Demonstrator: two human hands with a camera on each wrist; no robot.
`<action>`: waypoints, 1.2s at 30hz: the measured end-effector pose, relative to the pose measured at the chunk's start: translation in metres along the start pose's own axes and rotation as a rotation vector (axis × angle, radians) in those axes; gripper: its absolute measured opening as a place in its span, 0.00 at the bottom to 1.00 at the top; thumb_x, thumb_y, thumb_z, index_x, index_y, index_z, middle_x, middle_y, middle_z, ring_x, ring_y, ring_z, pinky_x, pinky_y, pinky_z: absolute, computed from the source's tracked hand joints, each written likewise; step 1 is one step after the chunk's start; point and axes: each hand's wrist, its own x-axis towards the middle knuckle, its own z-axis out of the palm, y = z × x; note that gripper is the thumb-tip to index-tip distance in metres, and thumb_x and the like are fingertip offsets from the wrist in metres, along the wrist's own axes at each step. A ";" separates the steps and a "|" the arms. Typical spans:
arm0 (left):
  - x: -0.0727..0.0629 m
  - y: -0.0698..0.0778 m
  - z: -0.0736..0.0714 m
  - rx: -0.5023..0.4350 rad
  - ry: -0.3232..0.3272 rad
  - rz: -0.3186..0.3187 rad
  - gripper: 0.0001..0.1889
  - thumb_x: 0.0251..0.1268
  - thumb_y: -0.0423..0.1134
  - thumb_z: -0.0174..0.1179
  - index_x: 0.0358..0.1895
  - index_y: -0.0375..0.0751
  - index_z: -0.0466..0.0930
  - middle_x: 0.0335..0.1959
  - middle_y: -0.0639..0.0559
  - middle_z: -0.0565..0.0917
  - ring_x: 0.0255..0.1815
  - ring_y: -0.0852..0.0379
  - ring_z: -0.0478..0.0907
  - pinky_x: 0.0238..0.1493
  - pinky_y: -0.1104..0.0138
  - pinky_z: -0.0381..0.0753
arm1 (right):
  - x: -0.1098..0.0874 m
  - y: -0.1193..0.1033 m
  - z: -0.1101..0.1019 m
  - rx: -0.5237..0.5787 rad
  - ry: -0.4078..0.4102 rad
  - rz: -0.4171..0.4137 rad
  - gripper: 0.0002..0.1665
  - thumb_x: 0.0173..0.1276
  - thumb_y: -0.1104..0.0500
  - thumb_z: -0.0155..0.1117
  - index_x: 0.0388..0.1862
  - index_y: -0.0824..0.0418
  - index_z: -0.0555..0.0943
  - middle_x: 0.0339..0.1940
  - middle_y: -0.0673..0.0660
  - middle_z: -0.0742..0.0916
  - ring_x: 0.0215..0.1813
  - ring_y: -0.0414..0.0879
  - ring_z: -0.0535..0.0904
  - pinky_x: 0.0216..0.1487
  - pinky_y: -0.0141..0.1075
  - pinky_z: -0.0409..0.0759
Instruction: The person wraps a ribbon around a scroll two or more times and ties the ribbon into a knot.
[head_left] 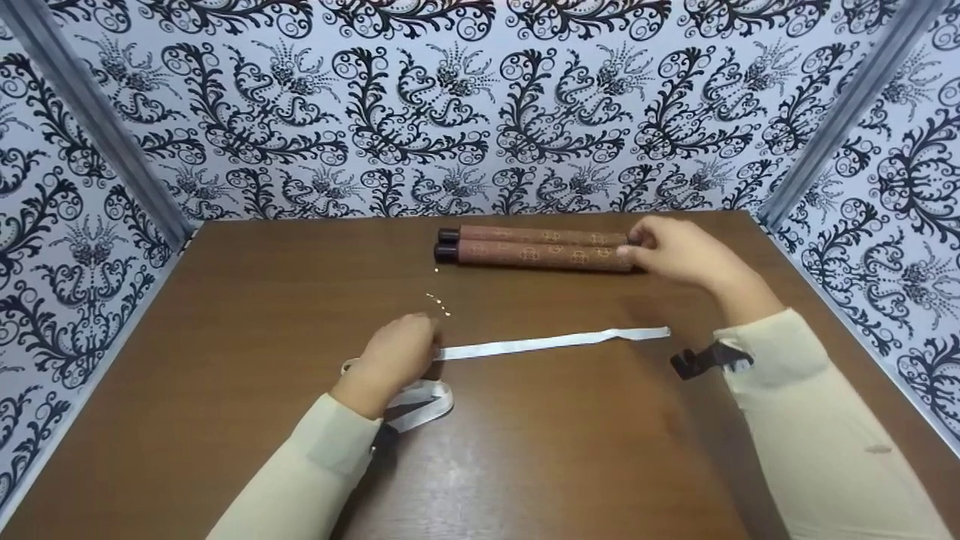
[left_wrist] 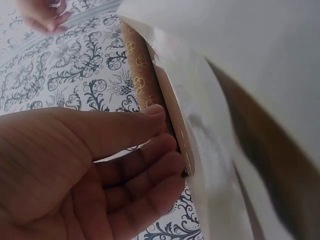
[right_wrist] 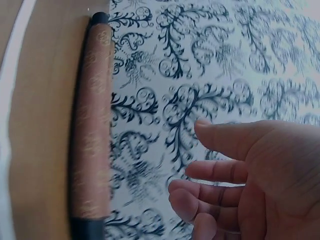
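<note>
You have two reddish-brown cylindrical rods [head_left: 502,253] with gold medallions and black ends, white flat ribbon [head_left: 525,346], brown wood-grain desk [head_left: 562,465], white walls [head_left: 450,112] with black floral scrollwork, cream fabric sleeves [head_left: 802,420].

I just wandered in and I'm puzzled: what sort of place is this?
Probably a small enclosed work booth, though I can't be sure: a brown table is bounded by patterned walls on three visible sides, with grey posts at two corners.
</note>
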 end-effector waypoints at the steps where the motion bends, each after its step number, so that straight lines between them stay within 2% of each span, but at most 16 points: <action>1: 0.000 -0.001 0.000 -0.001 0.003 -0.004 0.05 0.63 0.29 0.67 0.32 0.43 0.88 0.36 0.47 0.87 0.39 0.45 0.85 0.43 0.50 0.85 | 0.003 -0.007 -0.005 -0.010 -0.002 -0.011 0.30 0.78 0.43 0.60 0.63 0.67 0.76 0.57 0.69 0.85 0.55 0.63 0.83 0.57 0.61 0.80; 3: -0.001 -0.003 -0.001 0.001 -0.003 -0.015 0.05 0.61 0.30 0.67 0.31 0.44 0.88 0.36 0.47 0.86 0.39 0.46 0.85 0.42 0.49 0.85 | 0.008 -0.021 -0.012 -0.039 -0.011 -0.033 0.30 0.78 0.44 0.60 0.64 0.66 0.76 0.58 0.69 0.85 0.57 0.64 0.82 0.60 0.61 0.79; 8: -0.003 -0.006 -0.002 0.016 -0.037 -0.024 0.08 0.56 0.30 0.69 0.22 0.45 0.85 0.31 0.48 0.85 0.31 0.50 0.78 0.37 0.51 0.82 | 0.027 -0.050 -0.024 -0.090 -0.045 -0.066 0.31 0.78 0.42 0.60 0.66 0.65 0.75 0.59 0.68 0.84 0.58 0.63 0.82 0.61 0.60 0.79; 15: -0.005 -0.005 -0.003 0.047 -0.058 -0.011 0.11 0.51 0.24 0.65 0.19 0.44 0.85 0.29 0.47 0.87 0.27 0.54 0.71 0.33 0.54 0.81 | 0.057 -0.069 -0.022 -0.124 -0.100 -0.091 0.37 0.76 0.40 0.62 0.69 0.65 0.73 0.65 0.68 0.82 0.63 0.64 0.80 0.65 0.61 0.76; 20: -0.005 -0.004 -0.004 0.039 -0.057 -0.006 0.10 0.51 0.24 0.65 0.22 0.44 0.87 0.29 0.47 0.87 0.26 0.53 0.72 0.32 0.51 0.81 | 0.080 -0.066 -0.015 -0.122 -0.142 -0.104 0.42 0.74 0.38 0.63 0.73 0.66 0.69 0.70 0.70 0.78 0.68 0.66 0.76 0.70 0.64 0.72; 26: -0.004 -0.003 -0.004 0.043 -0.056 -0.017 0.10 0.53 0.25 0.67 0.22 0.44 0.87 0.32 0.46 0.89 0.28 0.51 0.76 0.36 0.49 0.84 | 0.108 -0.048 0.007 -0.111 -0.138 -0.114 0.50 0.72 0.37 0.65 0.77 0.69 0.64 0.74 0.72 0.73 0.73 0.70 0.70 0.75 0.64 0.66; 31: -0.004 -0.002 -0.004 0.039 -0.059 -0.007 0.10 0.55 0.24 0.65 0.22 0.43 0.87 0.31 0.45 0.88 0.27 0.52 0.73 0.35 0.49 0.83 | 0.123 -0.034 0.030 -0.092 -0.156 -0.108 0.58 0.70 0.36 0.68 0.82 0.69 0.55 0.81 0.73 0.64 0.81 0.70 0.59 0.80 0.64 0.56; 36: -0.003 -0.003 -0.004 0.054 -0.061 -0.030 0.10 0.56 0.26 0.65 0.23 0.44 0.86 0.33 0.45 0.88 0.28 0.51 0.76 0.36 0.49 0.85 | 0.134 -0.029 0.048 -0.084 -0.181 -0.125 0.63 0.66 0.36 0.71 0.84 0.67 0.50 0.84 0.72 0.57 0.84 0.70 0.51 0.83 0.63 0.48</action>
